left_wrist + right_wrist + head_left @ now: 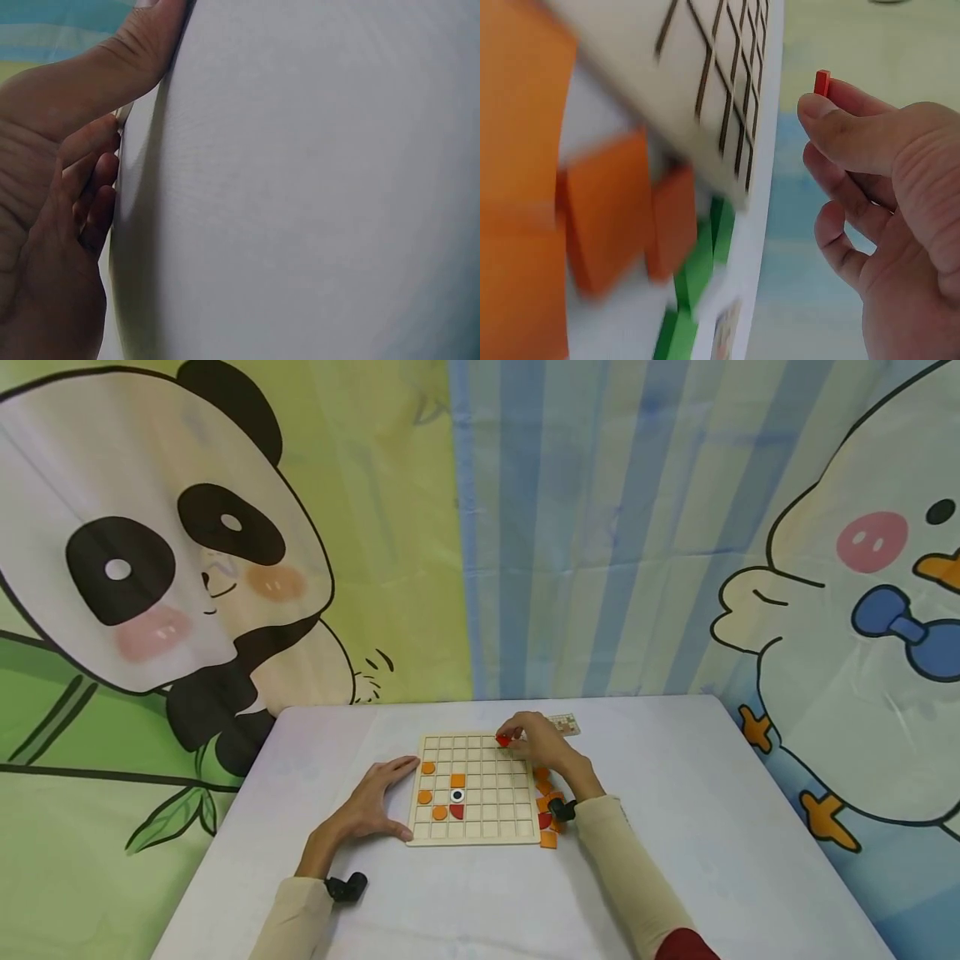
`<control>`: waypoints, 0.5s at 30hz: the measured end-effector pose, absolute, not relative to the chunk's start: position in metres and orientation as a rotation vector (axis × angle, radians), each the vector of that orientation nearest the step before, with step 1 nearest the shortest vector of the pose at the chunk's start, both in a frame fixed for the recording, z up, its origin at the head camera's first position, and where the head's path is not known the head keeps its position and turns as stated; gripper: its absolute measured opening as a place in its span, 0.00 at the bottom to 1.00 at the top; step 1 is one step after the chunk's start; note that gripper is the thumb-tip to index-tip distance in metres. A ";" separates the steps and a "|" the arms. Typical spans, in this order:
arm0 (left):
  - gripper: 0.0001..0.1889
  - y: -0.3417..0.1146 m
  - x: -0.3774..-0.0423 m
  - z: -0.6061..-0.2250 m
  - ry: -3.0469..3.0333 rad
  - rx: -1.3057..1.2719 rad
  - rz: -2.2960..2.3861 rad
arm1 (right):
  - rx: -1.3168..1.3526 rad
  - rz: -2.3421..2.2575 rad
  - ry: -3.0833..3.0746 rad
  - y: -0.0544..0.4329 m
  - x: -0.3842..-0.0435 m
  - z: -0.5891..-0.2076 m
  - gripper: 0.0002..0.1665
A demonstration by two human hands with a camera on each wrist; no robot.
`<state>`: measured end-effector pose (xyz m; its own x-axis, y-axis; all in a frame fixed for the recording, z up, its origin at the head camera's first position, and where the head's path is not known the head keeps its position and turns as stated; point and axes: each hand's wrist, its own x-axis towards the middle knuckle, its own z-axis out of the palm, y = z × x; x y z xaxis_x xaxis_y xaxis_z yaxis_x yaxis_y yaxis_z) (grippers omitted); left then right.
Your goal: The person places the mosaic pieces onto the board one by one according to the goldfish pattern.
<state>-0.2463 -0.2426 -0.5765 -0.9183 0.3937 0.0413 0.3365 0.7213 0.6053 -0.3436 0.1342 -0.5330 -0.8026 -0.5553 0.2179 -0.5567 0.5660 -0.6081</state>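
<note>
A pale wooden grid board [495, 822] lies on the white table. My left hand [367, 803] rests along its left side, thumb near the front corner and fingers toward the back; in the left wrist view the fingers are loosely extended. Over the board's back right part, my right hand [542, 742] pinches a small red piece [822, 82] between thumb and fingertips. On the board's left side sit several orange discs [439, 812], an orange square [457, 781], a white disc with a dark centre [457, 795] and a red piece with a curved edge [457, 811].
Orange pieces [549, 840] and a red piece [544, 820] lie beside the board's right edge. Green pieces [678, 334] show farther along in the right wrist view. A small printed card [564, 724] is behind the right hand. A cartoon-printed curtain [585, 527] hangs behind the table.
</note>
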 end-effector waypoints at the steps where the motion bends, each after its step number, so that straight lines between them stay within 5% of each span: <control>1: 0.72 -0.242 -0.247 -0.576 2.826 0.599 0.973 | 1.003 1.102 -2.782 0.130 -0.343 -0.533 0.14; 15: 0.72 -0.245 -0.249 -0.582 2.836 0.600 0.960 | 1.148 0.983 -2.821 0.066 -0.334 -0.536 0.14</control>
<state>-0.2487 -0.2446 -0.5823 -0.9191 0.3919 0.0421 0.3368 0.7255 0.6002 -0.3343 0.0662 -0.5357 -0.7411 -0.6499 0.1683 -0.6138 0.5544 -0.5621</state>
